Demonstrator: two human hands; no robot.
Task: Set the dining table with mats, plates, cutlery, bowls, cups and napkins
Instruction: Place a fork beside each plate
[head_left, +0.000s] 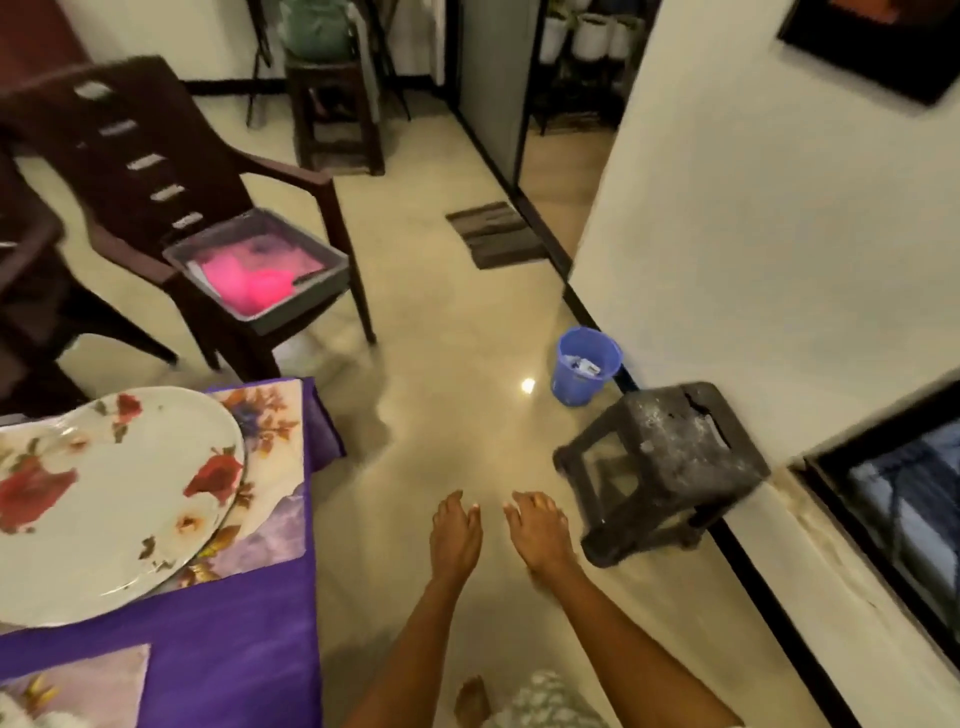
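A large white plate with red flowers (104, 499) lies on a floral mat (270, 415) at the corner of the table, which has a purple cloth (234, 634). A second floral mat (78, 680) shows at the bottom left edge. My left hand (454, 530) and my right hand (537, 527) hang side by side over the floor, right of the table, fingers straight and holding nothing. A grey tray (311, 291) with pink items in it sits on a brown plastic chair (135, 171) beyond the table.
A dark low stool (670, 457) stands against the wall on the right, with a blue bin (587, 371) behind it. A wooden stool (337, 109) and a floor mat (493, 234) lie farther back. Another chair (31, 291) is at the left edge.
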